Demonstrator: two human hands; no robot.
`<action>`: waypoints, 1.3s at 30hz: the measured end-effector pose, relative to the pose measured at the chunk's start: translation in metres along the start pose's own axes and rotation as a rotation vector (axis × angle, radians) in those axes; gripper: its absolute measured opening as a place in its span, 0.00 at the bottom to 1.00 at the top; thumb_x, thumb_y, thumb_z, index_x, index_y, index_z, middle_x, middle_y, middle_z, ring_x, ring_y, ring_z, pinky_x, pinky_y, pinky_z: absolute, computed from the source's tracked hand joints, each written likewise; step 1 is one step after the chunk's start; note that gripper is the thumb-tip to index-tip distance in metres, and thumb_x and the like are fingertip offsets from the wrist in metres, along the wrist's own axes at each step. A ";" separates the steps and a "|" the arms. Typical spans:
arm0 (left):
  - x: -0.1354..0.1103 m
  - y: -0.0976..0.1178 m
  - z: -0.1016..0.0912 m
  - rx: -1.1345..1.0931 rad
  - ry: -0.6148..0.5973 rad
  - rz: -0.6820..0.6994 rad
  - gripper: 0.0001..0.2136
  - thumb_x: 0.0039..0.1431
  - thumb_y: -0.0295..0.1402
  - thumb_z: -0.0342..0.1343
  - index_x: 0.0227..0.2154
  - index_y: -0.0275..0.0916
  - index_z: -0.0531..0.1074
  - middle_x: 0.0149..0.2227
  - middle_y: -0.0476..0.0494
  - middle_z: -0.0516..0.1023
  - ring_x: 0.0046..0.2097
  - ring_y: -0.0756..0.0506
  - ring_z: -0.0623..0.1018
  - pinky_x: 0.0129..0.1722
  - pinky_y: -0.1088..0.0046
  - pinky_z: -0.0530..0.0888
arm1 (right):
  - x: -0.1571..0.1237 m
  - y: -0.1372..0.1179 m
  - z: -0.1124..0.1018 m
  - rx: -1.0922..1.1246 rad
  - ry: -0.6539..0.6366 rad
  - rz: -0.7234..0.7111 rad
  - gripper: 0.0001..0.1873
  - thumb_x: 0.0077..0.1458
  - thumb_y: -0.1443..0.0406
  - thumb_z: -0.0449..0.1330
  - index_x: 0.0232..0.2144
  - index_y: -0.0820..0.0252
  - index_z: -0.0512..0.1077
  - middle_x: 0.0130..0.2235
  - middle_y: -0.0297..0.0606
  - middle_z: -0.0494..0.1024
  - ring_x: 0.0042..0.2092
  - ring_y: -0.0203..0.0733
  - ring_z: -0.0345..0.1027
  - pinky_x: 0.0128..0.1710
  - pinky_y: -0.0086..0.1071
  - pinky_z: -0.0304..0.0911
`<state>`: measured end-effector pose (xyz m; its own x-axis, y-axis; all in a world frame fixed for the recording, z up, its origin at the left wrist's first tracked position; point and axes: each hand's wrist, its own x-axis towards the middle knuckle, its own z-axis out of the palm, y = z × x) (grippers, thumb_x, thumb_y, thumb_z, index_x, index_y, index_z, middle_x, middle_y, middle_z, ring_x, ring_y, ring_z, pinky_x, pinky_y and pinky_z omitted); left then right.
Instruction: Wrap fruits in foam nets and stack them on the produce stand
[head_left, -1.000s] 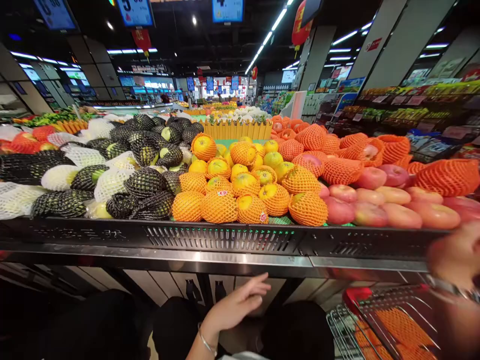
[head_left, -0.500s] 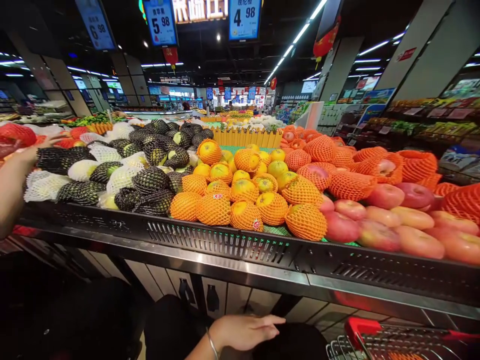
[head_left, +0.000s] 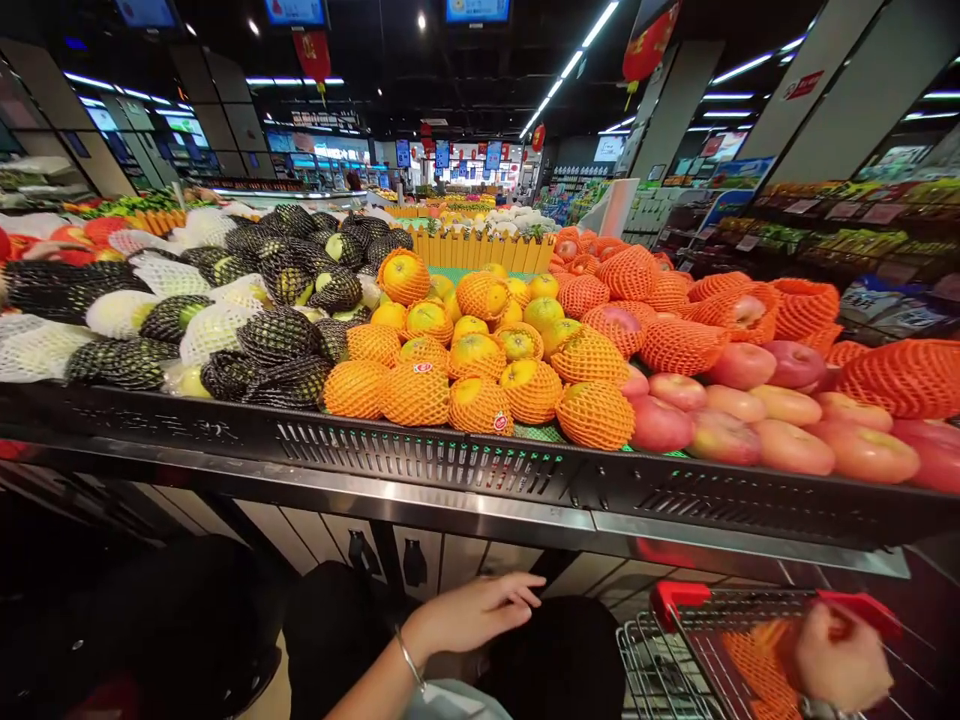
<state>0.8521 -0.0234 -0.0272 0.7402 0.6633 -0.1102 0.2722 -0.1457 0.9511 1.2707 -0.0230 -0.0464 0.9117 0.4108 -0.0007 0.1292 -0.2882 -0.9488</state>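
Note:
My left hand (head_left: 487, 612), wearing a bangle, hovers low over my dark-clad knees. Its fingers stretch to the right and hold nothing. At the lower right, my right hand (head_left: 840, 650) is curled closed over the shopping cart (head_left: 675, 640), close to its red corner piece (head_left: 862, 608). Motion smears this hand, and what lies inside the fingers is hidden. Beside it, orange foam netting (head_left: 761, 665) shows inside the cart. In front stands the fruit display, with orange citrus fruits (head_left: 416, 392) in foam nets in the middle.
Apples (head_left: 739, 365) fill the right of the display, some in red foam nets (head_left: 682, 345). Black-netted fruits (head_left: 281, 340) lie left. A black slotted tray edge (head_left: 420, 450) and a metal ledge (head_left: 480, 500) run along the front. Someone's dark clothing (head_left: 172, 620) appears at lower left.
My right hand has come into view over the cart. Another person's arm, reaching over the fruit at far left, has gone from view. The view has tilted down and shifted right.

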 end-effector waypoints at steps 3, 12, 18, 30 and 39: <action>0.001 0.007 -0.003 -0.135 0.141 0.091 0.27 0.65 0.51 0.45 0.59 0.39 0.65 0.51 0.34 0.77 0.52 0.41 0.76 0.54 0.61 0.70 | 0.031 -0.028 0.014 0.314 0.505 -0.245 0.14 0.33 0.53 0.57 0.22 0.46 0.55 0.35 0.45 0.67 0.52 0.65 0.68 0.50 0.59 0.55; 0.018 0.022 0.010 -0.517 0.296 0.265 0.25 0.61 0.52 0.53 0.52 0.38 0.72 0.47 0.35 0.77 0.48 0.40 0.76 0.51 0.62 0.70 | -0.167 -0.139 0.073 0.990 -0.445 -0.761 0.12 0.52 0.55 0.58 0.36 0.52 0.62 0.42 0.35 0.68 0.28 0.36 0.63 0.29 0.36 0.62; 0.018 0.037 0.010 -0.774 0.681 0.355 0.26 0.53 0.56 0.58 0.44 0.39 0.76 0.44 0.40 0.77 0.48 0.41 0.75 0.49 0.67 0.71 | -0.250 -0.162 0.106 1.111 -0.479 -0.821 0.10 0.59 0.52 0.49 0.37 0.49 0.57 0.43 0.36 0.61 0.29 0.36 0.61 0.29 0.35 0.62; -0.016 0.025 -0.041 -0.004 1.281 0.366 0.12 0.62 0.43 0.52 0.38 0.42 0.77 0.44 0.42 0.74 0.49 0.41 0.71 0.53 0.63 0.67 | -0.230 -0.122 0.109 0.489 -0.847 -0.948 0.13 0.63 0.66 0.48 0.28 0.57 0.69 0.39 0.40 0.65 0.40 0.43 0.62 0.38 0.38 0.60; -0.036 0.030 -0.054 0.150 1.027 0.330 0.07 0.53 0.24 0.54 0.24 0.39 0.75 0.28 0.48 0.71 0.31 0.49 0.71 0.30 0.75 0.68 | -0.217 -0.141 0.095 0.276 -1.147 -1.132 0.19 0.62 0.68 0.50 0.21 0.59 0.72 0.24 0.37 0.72 0.29 0.40 0.63 0.30 0.32 0.59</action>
<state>0.8005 -0.0117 0.0213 -0.0574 0.8617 0.5042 0.2782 -0.4712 0.8370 1.0174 0.0109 0.0569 -0.3605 0.7196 0.5934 0.3071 0.6923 -0.6530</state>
